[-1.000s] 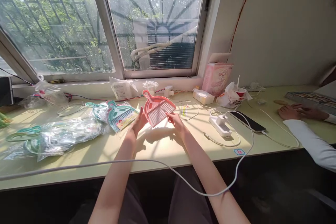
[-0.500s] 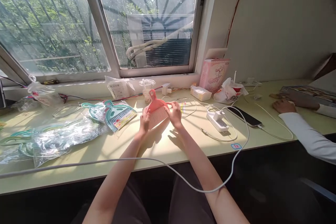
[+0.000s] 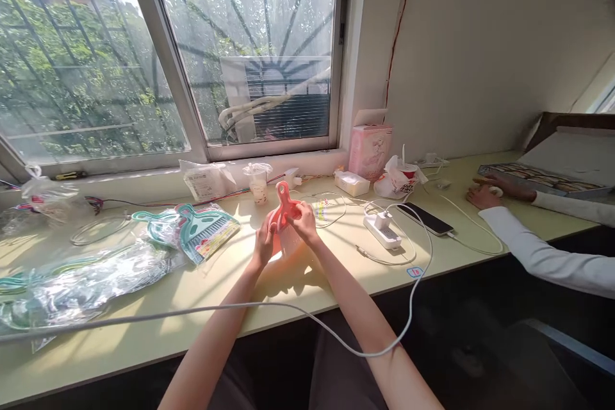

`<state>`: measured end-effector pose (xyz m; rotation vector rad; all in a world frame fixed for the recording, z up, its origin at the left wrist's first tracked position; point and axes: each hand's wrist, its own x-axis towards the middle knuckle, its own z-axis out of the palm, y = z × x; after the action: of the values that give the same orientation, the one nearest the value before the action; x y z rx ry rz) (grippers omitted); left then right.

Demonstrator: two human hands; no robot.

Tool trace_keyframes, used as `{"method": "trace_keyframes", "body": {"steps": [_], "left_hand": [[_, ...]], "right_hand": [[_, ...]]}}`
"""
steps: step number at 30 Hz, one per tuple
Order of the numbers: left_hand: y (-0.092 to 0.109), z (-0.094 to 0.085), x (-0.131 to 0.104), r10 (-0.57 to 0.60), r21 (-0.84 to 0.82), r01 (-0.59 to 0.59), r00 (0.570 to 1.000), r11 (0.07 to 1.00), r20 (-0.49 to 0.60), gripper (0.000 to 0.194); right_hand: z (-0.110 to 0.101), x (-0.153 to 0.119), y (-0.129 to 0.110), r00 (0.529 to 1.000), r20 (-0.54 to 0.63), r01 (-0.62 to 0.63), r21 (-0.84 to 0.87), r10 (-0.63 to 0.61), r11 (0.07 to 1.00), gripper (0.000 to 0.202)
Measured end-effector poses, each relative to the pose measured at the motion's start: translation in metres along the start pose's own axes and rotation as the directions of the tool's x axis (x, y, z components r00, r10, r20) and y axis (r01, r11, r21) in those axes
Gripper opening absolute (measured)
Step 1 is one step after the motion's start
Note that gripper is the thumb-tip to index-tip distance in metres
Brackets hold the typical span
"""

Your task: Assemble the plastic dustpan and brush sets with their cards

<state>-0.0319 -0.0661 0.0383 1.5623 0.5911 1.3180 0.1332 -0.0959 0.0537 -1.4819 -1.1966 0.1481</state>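
Note:
A coral hand brush [image 3: 283, 193] with a looped handle is held up over the table in front of me, its pale bristles pointing down. My left hand [image 3: 264, 242] grips its left side, fingers wrapped at the edge. On the right side, my right hand [image 3: 302, 223] closes on the brush with the thumb pressed near the handle's base. Whether a matching dustpan is nested behind it I cannot tell. To the left lies a teal dustpan-and-brush set [image 3: 204, 230] with a colourful card. Beside it are more green sets in clear plastic bags [image 3: 110, 272].
A white cable [image 3: 288, 304] loops across in front of my forearms. Right of my hands are a power strip [image 3: 382, 234] and a phone [image 3: 426, 218]. A drink cup [image 3: 258, 184] and a pink box [image 3: 369, 150] stand by the window. A co-worker's hands [image 3: 485, 195] are at far right.
My view has tilted up and turned right. My fingers have shifted on the brush, the right ones closer to the handle's base, and its face has turned.

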Motion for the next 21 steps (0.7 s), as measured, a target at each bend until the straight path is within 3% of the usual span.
{"method": "trace_keyframes", "body": {"steps": [4,9,13,21], "left_hand": [[-0.003,0.001,0.003,-0.07,-0.071,0.066,0.995,0.995,-0.064,0.028],[-0.003,0.001,0.007,-0.085,-0.084,0.073,0.983,0.994,-0.16,0.025],[-0.001,-0.002,0.007,-0.073,-0.065,0.063,0.982,0.996,-0.175,0.022],[0.008,0.006,0.005,0.011,0.143,0.013,0.986,0.99,-0.168,0.004]], "right_hand": [[0.0,-0.002,-0.009,0.999,-0.04,0.009,0.009,-0.008,1.0,0.033],[0.006,-0.008,-0.024,0.995,-0.091,0.033,0.0,-0.033,0.999,0.03],[0.01,-0.014,-0.036,0.994,-0.111,0.0,0.026,0.003,1.0,0.029],[-0.01,-0.021,-0.042,0.988,-0.149,-0.043,0.012,0.044,0.999,0.029]]}}
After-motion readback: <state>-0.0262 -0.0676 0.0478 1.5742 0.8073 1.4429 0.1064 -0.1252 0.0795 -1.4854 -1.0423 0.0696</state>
